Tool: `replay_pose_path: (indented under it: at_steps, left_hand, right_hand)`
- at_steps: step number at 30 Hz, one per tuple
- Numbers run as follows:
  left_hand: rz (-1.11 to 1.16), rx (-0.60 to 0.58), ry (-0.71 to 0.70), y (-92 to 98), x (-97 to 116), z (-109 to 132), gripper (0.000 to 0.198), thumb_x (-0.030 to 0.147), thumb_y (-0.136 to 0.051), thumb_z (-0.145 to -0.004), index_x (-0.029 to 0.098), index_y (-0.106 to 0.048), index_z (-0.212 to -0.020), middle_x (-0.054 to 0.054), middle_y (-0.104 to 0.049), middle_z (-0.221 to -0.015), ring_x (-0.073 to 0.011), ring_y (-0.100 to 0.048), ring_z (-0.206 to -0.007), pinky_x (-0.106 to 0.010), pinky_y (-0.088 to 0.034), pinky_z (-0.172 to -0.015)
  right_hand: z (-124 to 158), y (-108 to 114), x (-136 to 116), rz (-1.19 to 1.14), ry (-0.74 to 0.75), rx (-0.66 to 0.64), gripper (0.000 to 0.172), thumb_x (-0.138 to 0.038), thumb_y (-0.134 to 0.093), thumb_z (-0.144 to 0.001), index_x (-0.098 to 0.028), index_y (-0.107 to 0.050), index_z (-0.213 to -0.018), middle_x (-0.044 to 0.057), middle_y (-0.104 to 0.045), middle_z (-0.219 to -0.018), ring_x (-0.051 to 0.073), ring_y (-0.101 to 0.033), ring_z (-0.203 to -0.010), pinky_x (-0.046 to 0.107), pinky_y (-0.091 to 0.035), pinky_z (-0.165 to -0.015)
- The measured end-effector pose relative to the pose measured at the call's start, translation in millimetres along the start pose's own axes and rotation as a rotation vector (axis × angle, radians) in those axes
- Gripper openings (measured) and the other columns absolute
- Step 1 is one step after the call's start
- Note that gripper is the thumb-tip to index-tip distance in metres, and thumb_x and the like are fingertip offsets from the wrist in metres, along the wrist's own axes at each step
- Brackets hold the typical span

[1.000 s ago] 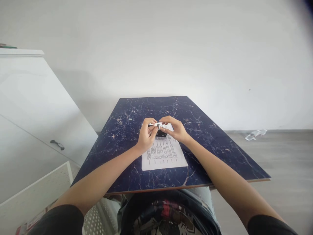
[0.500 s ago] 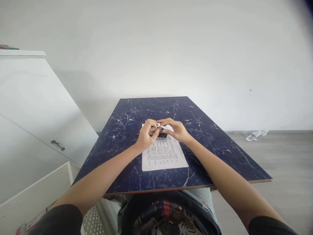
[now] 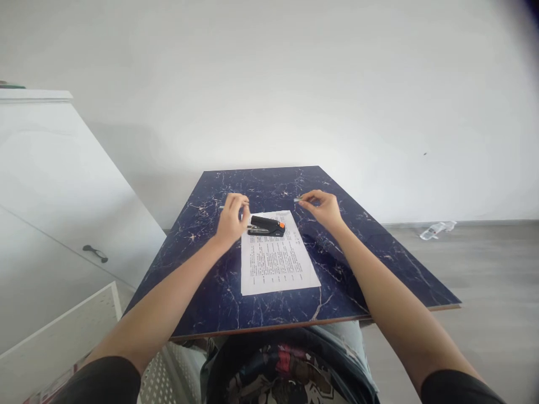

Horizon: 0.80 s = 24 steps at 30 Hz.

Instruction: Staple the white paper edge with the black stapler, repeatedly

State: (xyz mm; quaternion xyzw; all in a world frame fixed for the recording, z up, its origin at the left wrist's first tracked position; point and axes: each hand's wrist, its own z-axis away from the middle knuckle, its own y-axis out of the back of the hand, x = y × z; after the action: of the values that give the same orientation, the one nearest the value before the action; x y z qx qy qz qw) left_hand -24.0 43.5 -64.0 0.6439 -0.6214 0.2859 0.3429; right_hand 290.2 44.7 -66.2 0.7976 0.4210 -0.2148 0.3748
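Both hands have parted since a moment ago, when they met over the stapler [image 3: 267, 226]; it now lies uncovered between them. The left hand [image 3: 233, 216] hovers just beside the stapler's left end, forearm stretched across the counter [image 3: 370, 252], fingers curled in toward the thumb; whether anything sits between them cannot be told. The right hand [image 3: 322, 209] is held out to the right of the stapler and a little farther off, thumb and forefinger pressed together on a small pale strip [image 3: 297, 200] that pokes out leftward from the fingertips; its other fingers are loosely bent behind. The stapler is black with an orange tip at its right end, and a silvery rail shows beneath the black top at its left; it lies crosswise on the upper part of a printed sheet [image 3: 278, 264], touching the paper, near the counter's middle. The counter is dark blue with pale veining; a small pale bit [image 3: 221, 207] rests on it just left of the left hand; a white cabinet [image 3: 50, 185] stands well to the left.
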Motion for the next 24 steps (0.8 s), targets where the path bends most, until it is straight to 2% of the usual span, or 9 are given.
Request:
replay_pose_path:
  at_steps: [2,5,7,9,11,14,18,22,24]
  left_hand:
    - [-0.132,0.033,0.052,23.8,-21.7,-16.7,0.015,0.007,-0.069,-0.081,0.022,-0.070,-0.085,-0.009,-0.058,-0.105,-0.0245,-0.060,-0.106,-0.035,-0.046,-0.105]
    - [-0.481,-0.009,0.063,56.6,-59.1,-32.8,0.017,0.010,-0.066,-0.079,0.021,-0.068,-0.093,-0.013,-0.053,-0.127,-0.0281,-0.063,-0.107,-0.042,-0.045,-0.108]
    - [-0.690,-0.055,0.104,70.1,-82.1,-36.1,0.021,0.014,-0.064,-0.080,0.019,-0.068,-0.100,-0.016,-0.050,-0.136,-0.0345,-0.059,-0.121,-0.048,-0.040,-0.116]
    - [-0.821,-0.080,0.171,76.0,-99.8,-35.6,0.030,0.018,-0.063,-0.082,0.017,-0.066,-0.112,-0.019,-0.048,-0.143,-0.0395,-0.047,-0.138,-0.053,-0.032,-0.122]
    - [-0.900,-0.131,0.210,76.7,-111.6,-34.2,0.040,0.021,-0.060,-0.085,0.014,-0.063,-0.123,-0.023,-0.045,-0.150,-0.0409,-0.038,-0.147,-0.055,-0.028,-0.123]
    - [-0.979,-0.203,0.223,75.2,-120.4,-33.6,0.044,0.024,-0.055,-0.090,0.011,-0.060,-0.131,-0.024,-0.041,-0.157,-0.0405,-0.034,-0.150,-0.056,-0.026,-0.123]
    - [-1.049,-0.243,0.208,75.1,-122.5,-34.4,0.039,0.024,-0.050,-0.094,0.013,-0.063,-0.129,-0.022,-0.044,-0.157,-0.0390,-0.040,-0.147,-0.058,-0.030,-0.121]
    - [-1.074,-0.259,0.188,75.5,-120.2,-34.8,0.035,0.021,-0.046,-0.097,0.016,-0.066,-0.125,-0.017,-0.054,-0.148,-0.0324,-0.049,-0.140,-0.050,-0.036,-0.119]
    - [-1.078,-0.261,0.183,75.7,-119.1,-34.7,0.038,0.016,-0.044,-0.097,0.018,-0.064,-0.130,-0.016,-0.056,-0.146,-0.0306,-0.052,-0.137,-0.048,-0.039,-0.117]
  right_hand:
    - [-5.0,15.8,31.3,0.108,-0.165,0.102,0.022,-0.042,-0.077,-0.081,-0.021,-0.077,-0.082,0.006,-0.077,-0.083,0.023,-0.069,-0.077,0.038,-0.055,-0.077]
    - [-4.4,35.5,77.3,0.313,-0.420,0.274,0.020,-0.038,-0.076,-0.077,-0.018,-0.077,-0.076,0.010,-0.077,-0.077,0.027,-0.070,-0.078,0.040,-0.055,-0.081]
    - [-0.7,42.6,100.3,0.430,-0.545,0.324,0.017,-0.034,-0.075,-0.076,-0.017,-0.079,-0.077,0.013,-0.077,-0.078,0.029,-0.070,-0.079,0.043,-0.054,-0.081]
    - [2.7,44.6,114.5,0.482,-0.603,0.317,0.014,-0.029,-0.074,-0.075,-0.017,-0.080,-0.078,0.013,-0.078,-0.082,0.030,-0.070,-0.082,0.043,-0.054,-0.081]
    - [4.2,43.2,120.8,0.500,-0.611,0.290,0.014,-0.028,-0.073,-0.075,-0.018,-0.082,-0.081,0.012,-0.079,-0.084,0.030,-0.071,-0.084,0.042,-0.055,-0.081]
    - [3.8,39.9,122.6,0.537,-0.589,0.256,0.018,-0.028,-0.072,-0.077,-0.018,-0.083,-0.087,0.013,-0.079,-0.087,0.030,-0.071,-0.087,0.041,-0.055,-0.083]
    - [3.1,38.4,123.5,0.587,-0.538,0.213,0.020,-0.023,-0.069,-0.078,-0.017,-0.084,-0.090,0.013,-0.080,-0.091,0.029,-0.072,-0.091,0.039,-0.055,-0.087]
    - [3.7,38.5,122.3,0.630,-0.534,0.183,0.023,-0.022,-0.067,-0.078,-0.019,-0.084,-0.094,0.011,-0.080,-0.094,0.029,-0.072,-0.095,0.037,-0.054,-0.089]
    - [3.4,38.3,118.9,0.653,-0.547,0.176,0.027,-0.023,-0.067,-0.078,-0.019,-0.083,-0.099,0.012,-0.080,-0.095,0.029,-0.072,-0.096,0.037,-0.055,-0.089]
